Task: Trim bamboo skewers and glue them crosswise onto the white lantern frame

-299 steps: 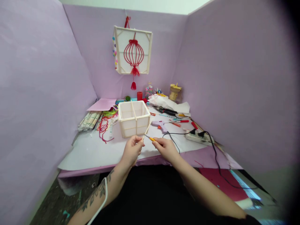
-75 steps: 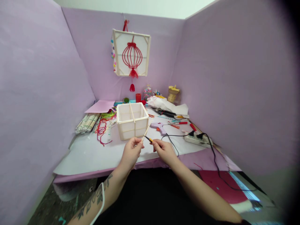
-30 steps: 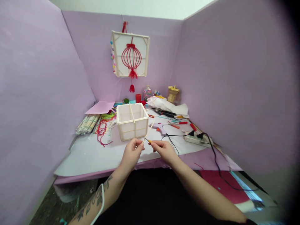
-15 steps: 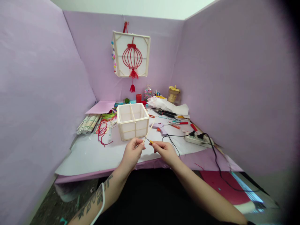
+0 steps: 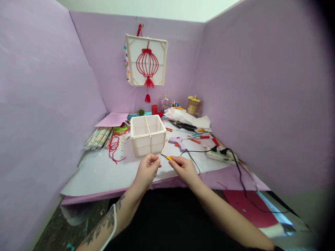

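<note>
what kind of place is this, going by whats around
Probably a small craft workspace: a lilac glue gun lies on a paper-covered table, a decorated box lantern hangs behind, and red yarn sits at the left.

Two hands in all: one left hand (image 5: 148, 169), one right hand (image 5: 184, 168); one thin stick (image 5: 166, 143) and one yellow-handled knife (image 5: 169, 158).
On one tabletop (image 5: 89, 183): one open-topped box (image 5: 142, 145), one glue gun (image 5: 180, 143), one power strip (image 5: 219, 155) with two black plugs (image 5: 214, 149), one glass jar (image 5: 164, 104), one red cylinder (image 5: 154, 109), one dark green ball (image 5: 141, 112), one lidded yellow container (image 5: 193, 105), one pink sheet (image 5: 112, 119), one bundle of sticks (image 5: 98, 138), too tightly packed for counting singly. Higher up: one hanging lantern (image 5: 160, 71), two red tassels (image 5: 147, 99) and several pom-poms (image 5: 126, 63), exact number unclear.
</note>
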The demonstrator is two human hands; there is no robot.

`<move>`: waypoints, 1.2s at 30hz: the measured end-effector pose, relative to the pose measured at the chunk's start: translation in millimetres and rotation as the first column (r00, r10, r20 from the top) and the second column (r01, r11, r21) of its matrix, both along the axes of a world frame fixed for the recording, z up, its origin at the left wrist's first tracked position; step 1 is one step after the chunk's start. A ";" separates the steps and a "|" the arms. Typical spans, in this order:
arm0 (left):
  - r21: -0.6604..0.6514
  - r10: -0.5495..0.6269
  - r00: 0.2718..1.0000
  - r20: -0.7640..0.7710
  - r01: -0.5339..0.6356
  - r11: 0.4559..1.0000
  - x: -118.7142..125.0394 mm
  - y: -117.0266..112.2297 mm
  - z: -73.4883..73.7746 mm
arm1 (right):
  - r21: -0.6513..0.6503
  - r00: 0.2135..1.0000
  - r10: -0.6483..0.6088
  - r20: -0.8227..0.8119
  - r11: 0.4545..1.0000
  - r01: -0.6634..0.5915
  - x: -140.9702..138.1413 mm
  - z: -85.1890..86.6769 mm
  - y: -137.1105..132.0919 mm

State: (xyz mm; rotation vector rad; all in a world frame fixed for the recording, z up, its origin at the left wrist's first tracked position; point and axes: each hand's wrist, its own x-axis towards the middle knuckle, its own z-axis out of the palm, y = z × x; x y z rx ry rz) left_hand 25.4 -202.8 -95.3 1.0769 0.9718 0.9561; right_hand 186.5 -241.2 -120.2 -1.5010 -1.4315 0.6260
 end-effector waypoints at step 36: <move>0.080 0.016 1.000 0.006 -0.016 0.997 -0.1 1.4 -5.7 | -0.221 0.843 0.136 -0.521 0.932 -0.287 4.1 11.1 2.9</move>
